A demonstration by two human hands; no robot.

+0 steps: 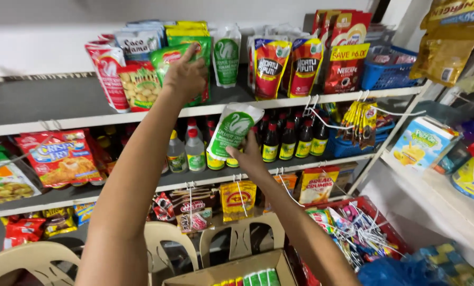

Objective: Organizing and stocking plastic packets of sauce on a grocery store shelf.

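A: Right hand (246,153) pinching the lower edge of a white-and-green pouch (231,130), thumb and fingers closed on the bottom seam. Held up in the air in front of the middle shelf (322,159), just before the row of dark-capped bottles (287,140).

B: And the left?

A: Left hand (186,74) raised to the top shelf (348,97), fingers curled loosely against a green pouch (181,58) standing there among other packets. Touching it, maybe pushing it back; whether actually gripped, cannot tell from here.

B: Feel of the held pouch?

A: Likely light and soft. Flexible film, liquid or paste inside by the look of the bulge, so floppy above the pinch and tilting to the right at the top. Probably smooth and a bit slippery. Not fragile, though squeezing hard near a spout or seam seems unwise.

B: Best place to hold?

A: Flat sealed edge at bottom or top, where the film is stiffer; or across the middle with the whole palm for steadier control.

B: Position against the hand?

A: Rising straight up from the right fingertips, body of the pouch above and slightly left of the knuckles. Well below the left hand, well apart from it. Matching white-and-green pouch (226,55) standing on the top shelf just right of the left hand.

B: Below all that?

A: Open cardboard box (237,267) between the forearms, near two beige plastic chairs (168,238).
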